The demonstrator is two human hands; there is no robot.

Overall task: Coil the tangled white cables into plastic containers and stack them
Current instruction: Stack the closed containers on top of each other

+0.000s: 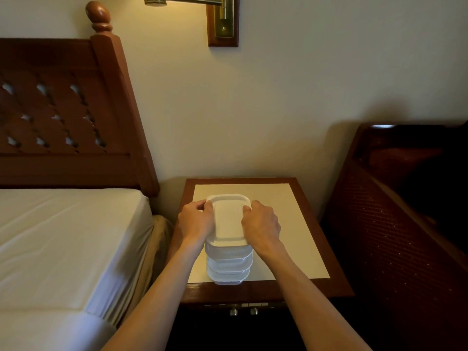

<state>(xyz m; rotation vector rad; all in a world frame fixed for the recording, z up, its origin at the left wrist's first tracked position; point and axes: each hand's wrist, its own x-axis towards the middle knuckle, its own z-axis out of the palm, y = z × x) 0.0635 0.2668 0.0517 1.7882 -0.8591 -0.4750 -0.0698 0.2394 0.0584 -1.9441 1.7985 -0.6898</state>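
We grip the top container (229,219), left hand (195,220) and right hand (262,224) curled on its sides. Translucent white, lidded, rounded corners; it tops a stack (229,269) on the nightstand (291,224).

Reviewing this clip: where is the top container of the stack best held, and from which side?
By its two long sides, one hand from each. The top container is a flat rounded rectangle whose lid overhangs, giving curled fingers an edge. The left hand and right hand grip it that way, probably keeping it level.

Translucent white containers (229,264), cream-topped reddish-brown nightstand (298,224).
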